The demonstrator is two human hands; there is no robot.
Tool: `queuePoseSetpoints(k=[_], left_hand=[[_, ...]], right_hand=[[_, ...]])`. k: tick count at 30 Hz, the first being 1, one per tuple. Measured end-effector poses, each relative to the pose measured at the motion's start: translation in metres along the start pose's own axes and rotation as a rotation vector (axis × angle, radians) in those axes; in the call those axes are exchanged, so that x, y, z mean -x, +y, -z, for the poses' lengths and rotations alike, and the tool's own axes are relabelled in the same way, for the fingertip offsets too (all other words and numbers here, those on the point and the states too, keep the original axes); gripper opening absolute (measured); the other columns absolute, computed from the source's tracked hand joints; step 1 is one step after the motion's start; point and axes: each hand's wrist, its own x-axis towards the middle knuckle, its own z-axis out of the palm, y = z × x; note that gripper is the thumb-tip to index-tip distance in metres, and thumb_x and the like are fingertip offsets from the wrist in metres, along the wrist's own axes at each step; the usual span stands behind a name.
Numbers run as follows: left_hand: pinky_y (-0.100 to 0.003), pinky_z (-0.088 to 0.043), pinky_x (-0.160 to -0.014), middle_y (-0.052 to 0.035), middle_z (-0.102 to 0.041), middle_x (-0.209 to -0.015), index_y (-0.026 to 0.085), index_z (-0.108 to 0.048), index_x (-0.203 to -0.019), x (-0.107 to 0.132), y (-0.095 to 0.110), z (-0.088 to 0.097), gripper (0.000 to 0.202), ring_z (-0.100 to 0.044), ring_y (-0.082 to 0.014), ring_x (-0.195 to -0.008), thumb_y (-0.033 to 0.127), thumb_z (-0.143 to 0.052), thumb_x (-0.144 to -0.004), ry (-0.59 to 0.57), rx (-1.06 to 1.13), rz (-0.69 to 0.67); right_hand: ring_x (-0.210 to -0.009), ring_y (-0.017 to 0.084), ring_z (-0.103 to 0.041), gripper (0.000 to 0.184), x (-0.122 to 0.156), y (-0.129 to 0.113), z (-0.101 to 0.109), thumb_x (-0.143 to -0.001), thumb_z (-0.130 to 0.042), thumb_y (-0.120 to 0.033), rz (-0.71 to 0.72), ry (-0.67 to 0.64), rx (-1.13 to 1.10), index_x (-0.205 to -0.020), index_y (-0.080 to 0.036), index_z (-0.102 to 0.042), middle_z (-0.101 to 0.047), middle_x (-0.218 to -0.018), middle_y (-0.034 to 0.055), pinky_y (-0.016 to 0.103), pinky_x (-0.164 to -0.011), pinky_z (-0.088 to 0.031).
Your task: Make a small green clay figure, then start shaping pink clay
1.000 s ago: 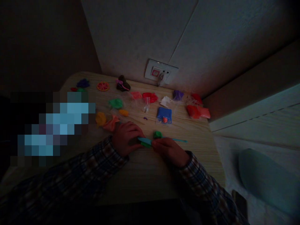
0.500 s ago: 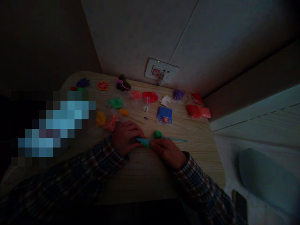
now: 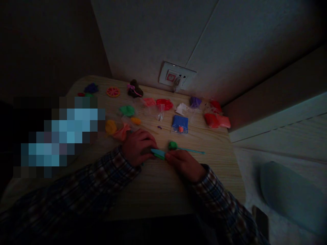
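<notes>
My right hand (image 3: 185, 165) pinches a light blue flat plastic clay knife (image 3: 158, 152) between thumb and fingers, its blade pointing left. Bright green clay (image 3: 159, 157) shows along the knife's lower edge. Close to the blade's tip, my left hand (image 3: 140, 147) is curled over the table with thumb and fingers bent; whatever lies inside it is hidden. Just beyond my right fingers sits a lump of green clay (image 3: 172, 145), and a thin blue stick (image 3: 191, 150) lies to its right.
Across the wooden table (image 3: 158, 194) are a blue clay packet (image 3: 180, 123), red packets (image 3: 217, 120), orange clay (image 3: 110, 127), green clay in plastic (image 3: 127, 110), a brown figure (image 3: 135, 89) and a round slice-like piece (image 3: 113, 92). A wall socket (image 3: 177, 77) is behind. A blurred-out patch covers the left.
The view has shifted slightly. The knife's blade has come a little away from my left fingers and more of it shows; my right hand keeps its pinch.
</notes>
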Motion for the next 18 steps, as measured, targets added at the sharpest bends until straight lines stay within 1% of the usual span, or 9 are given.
queuePoseSetpoints(k=[3,7,12,14,18], left_hand=[[-0.035,-0.04,-0.082,-0.0047,-0.062,-0.092,0.018,-0.066,-0.084,-0.0006,-0.0018,0.0014,0.017,-0.051,-0.0204,-0.09,0.032,-0.063,-0.074,-0.023,0.001,-0.009],[-0.034,-0.04,-0.081,-0.0045,-0.062,-0.09,0.018,-0.066,-0.078,-0.0015,-0.0021,0.0029,0.013,-0.052,-0.0203,-0.089,0.03,-0.06,-0.076,-0.038,0.008,-0.003],[-0.035,-0.04,-0.082,-0.0051,-0.062,-0.093,0.018,-0.066,-0.085,-0.0015,-0.0017,0.0034,0.02,-0.052,-0.0208,-0.091,0.034,-0.063,-0.074,-0.037,-0.02,-0.023],[-0.034,-0.04,-0.081,-0.0048,-0.062,-0.092,0.018,-0.066,-0.085,-0.0019,-0.002,0.0034,0.02,-0.052,-0.0206,-0.09,0.035,-0.061,-0.075,-0.045,-0.026,-0.031],[-0.031,-0.04,-0.079,-0.0047,-0.062,-0.09,0.018,-0.065,-0.082,-0.0024,-0.0027,0.0031,0.017,-0.052,-0.0195,-0.089,0.032,-0.058,-0.078,-0.052,-0.034,-0.051]], right_hand=[[-0.052,0.009,-0.034,0.035,-0.0006,0.0022,-0.0006,-0.086,-0.038,-0.026,0.027,0.013,0.049,-0.052,-0.018,-0.037,-0.035,-0.053,-0.0041,0.025,-0.052,-0.026],[-0.05,0.009,-0.03,0.036,-0.0007,0.0045,-0.0012,-0.087,-0.038,-0.029,0.038,-0.039,-0.058,-0.053,-0.019,-0.035,-0.032,-0.052,-0.0051,0.024,-0.05,-0.025],[-0.05,0.01,-0.031,0.036,-0.0007,0.0023,-0.0017,-0.086,-0.038,-0.028,0.009,-0.011,-0.014,-0.051,-0.019,-0.033,-0.031,-0.051,-0.0046,0.026,-0.052,-0.024],[-0.05,0.01,-0.03,0.036,-0.0012,0.0033,-0.0018,-0.085,-0.038,-0.028,0.01,-0.029,-0.055,-0.051,-0.019,-0.034,-0.03,-0.051,-0.0049,0.026,-0.051,-0.024],[-0.049,0.009,-0.027,0.035,-0.0026,0.0104,-0.0024,-0.084,-0.037,-0.033,0.042,-0.043,-0.142,-0.052,-0.02,-0.034,-0.03,-0.052,-0.005,0.025,-0.05,-0.023]])
